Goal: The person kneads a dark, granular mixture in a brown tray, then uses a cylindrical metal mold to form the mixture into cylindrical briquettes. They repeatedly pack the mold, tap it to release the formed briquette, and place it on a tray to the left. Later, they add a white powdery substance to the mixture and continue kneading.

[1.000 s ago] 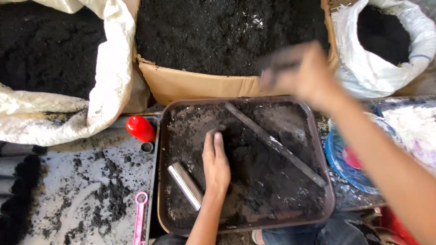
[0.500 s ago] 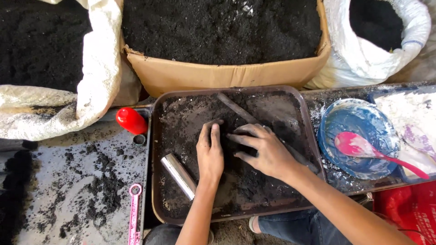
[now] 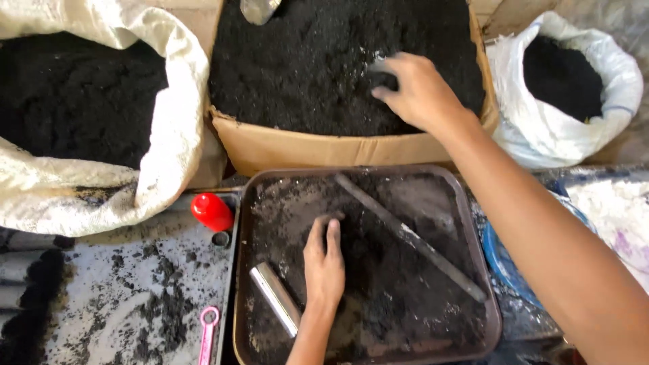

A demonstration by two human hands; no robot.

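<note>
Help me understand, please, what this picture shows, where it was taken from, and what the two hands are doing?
There is no machine: the camera sits on a person's head and looks down at their bare hands. The left hand rests flat on dark powder in a brown tray, beside a short metal tube and a long flat stick. The right hand reaches into a cardboard box of the same dark powder; whether it grips any is unclear. White sacks stand either side, a red cap lies left.

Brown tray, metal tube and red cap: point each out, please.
brown tray (image 3: pixel 251 203): head view, upper left rim.
metal tube (image 3: pixel 276 299): head view, middle of its length, inside the tray.
red cap (image 3: pixel 211 211): head view, centre of its top, left of the tray.
</note>
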